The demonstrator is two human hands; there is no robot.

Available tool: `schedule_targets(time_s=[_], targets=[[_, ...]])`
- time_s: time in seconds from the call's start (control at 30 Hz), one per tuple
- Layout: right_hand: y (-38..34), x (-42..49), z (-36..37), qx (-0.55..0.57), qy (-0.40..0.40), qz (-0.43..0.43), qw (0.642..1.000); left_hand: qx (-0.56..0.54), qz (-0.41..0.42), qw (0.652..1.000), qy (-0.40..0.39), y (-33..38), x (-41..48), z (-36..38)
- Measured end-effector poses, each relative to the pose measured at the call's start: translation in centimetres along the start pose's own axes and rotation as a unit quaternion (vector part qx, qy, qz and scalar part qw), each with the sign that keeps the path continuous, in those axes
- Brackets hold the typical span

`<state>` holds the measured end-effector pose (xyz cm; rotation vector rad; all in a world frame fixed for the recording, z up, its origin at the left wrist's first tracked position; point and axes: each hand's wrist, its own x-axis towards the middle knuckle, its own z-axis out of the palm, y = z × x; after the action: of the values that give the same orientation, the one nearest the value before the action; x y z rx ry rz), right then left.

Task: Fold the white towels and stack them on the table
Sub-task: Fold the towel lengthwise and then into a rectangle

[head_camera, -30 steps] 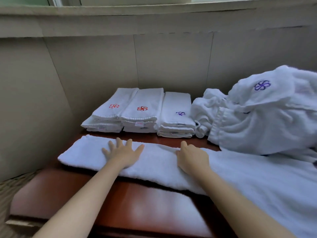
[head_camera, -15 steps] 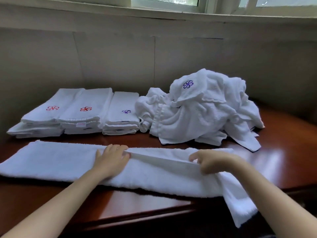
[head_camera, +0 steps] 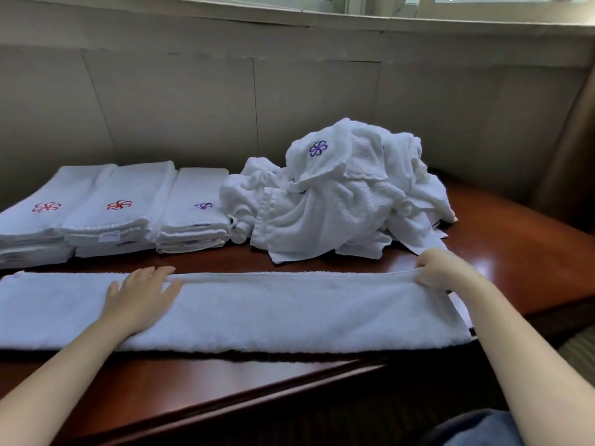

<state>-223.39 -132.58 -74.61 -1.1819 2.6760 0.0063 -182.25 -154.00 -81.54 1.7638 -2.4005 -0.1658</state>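
A long white towel (head_camera: 277, 310), folded lengthwise, lies stretched across the front of the dark wooden table (head_camera: 521, 252). My left hand (head_camera: 141, 297) presses flat on its left part, fingers straight. My right hand (head_camera: 444, 268) pinches the towel's far edge at the right end, pulling it taut. Behind it on the left stand three stacks of folded white towels (head_camera: 116, 214), two with red logos and one with a purple logo. A heap of unfolded white towels (head_camera: 347, 194) sits at the back middle, a purple logo on top.
A beige panelled wall (head_camera: 193, 101) runs close behind the table, with a window sill above. The table's front edge slants across the lower view, and its right corner lies near my right forearm. Bare wood shows to the right of the heap.
The view has swung to the right. My right hand slid right along the towel's far edge to its end, drawing it straight. My left hand stayed pressed on the towel.
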Motion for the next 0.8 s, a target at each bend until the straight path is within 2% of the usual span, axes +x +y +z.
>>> schedule_targets(time_s=[0.2, 0.3, 0.47, 0.57, 0.67, 0.73, 0.8], targets=[[-0.7, 1.0, 1.5, 0.012, 0.048, 0.088, 0.995, -0.079, 0.145, 0.983, 0.077, 0.9, -0.1, -0.6], [-1.6, 0.8, 2.0, -0.002, 0.061, 0.145, 0.988, -0.064, 0.124, 0.985, 0.097, 1.0, 0.5, -0.9], [-3.6, 0.5, 3.5, 0.01, 0.087, 0.18, 0.98, -0.022, 0.073, 0.991, 0.112, 1.9, 1.6, 0.0], [-5.3, 0.1, 4.0, -0.065, 0.203, 0.121, 0.97, 0.02, 0.039, 0.994, 0.105, 2.6, 1.5, -0.1], [-9.1, -1.1, 4.1, -0.08, 0.287, -0.027, 0.954, 0.086, 0.032, 0.985, 0.146, 3.5, 0.9, -0.3], [-12.7, -2.7, 5.2, -0.024, 0.264, -0.157, 0.952, 0.062, 0.037, 0.989, 0.13, 4.1, 0.7, -0.1], [-15.7, -4.2, 7.3, 0.044, 0.145, -0.238, 0.959, 0.014, 0.035, 0.992, 0.117, 4.2, 0.6, -0.2]])
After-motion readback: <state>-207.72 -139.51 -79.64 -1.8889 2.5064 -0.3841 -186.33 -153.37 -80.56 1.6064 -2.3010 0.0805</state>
